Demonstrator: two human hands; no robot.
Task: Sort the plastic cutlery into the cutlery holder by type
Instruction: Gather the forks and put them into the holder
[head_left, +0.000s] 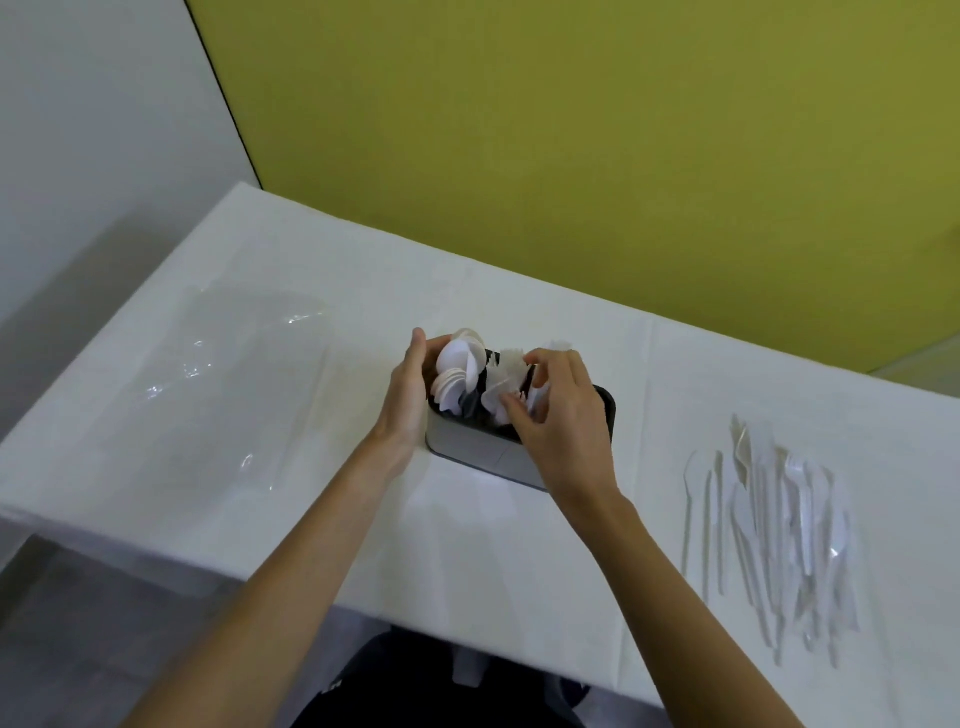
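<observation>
A grey cutlery holder (472, 451) with a dark inside stands in the middle of the white table. White plastic spoons (460, 369) stand in its left compartment and white forks (506, 371) in the one beside it. My left hand (410, 387) cups the holder's left end, fingers curled round it beside the spoons. My right hand (563, 415) hovers over the holder's right part, fingers bent down among the white pieces there; whether it pinches one is unclear. A loose pile of white plastic cutlery (769, 525) lies on the table to the right.
A clear plastic bag (218, 384) lies flat on the left of the table (519, 561). A yellow wall stands behind the table's far edge. The table's near edge runs just in front of my body.
</observation>
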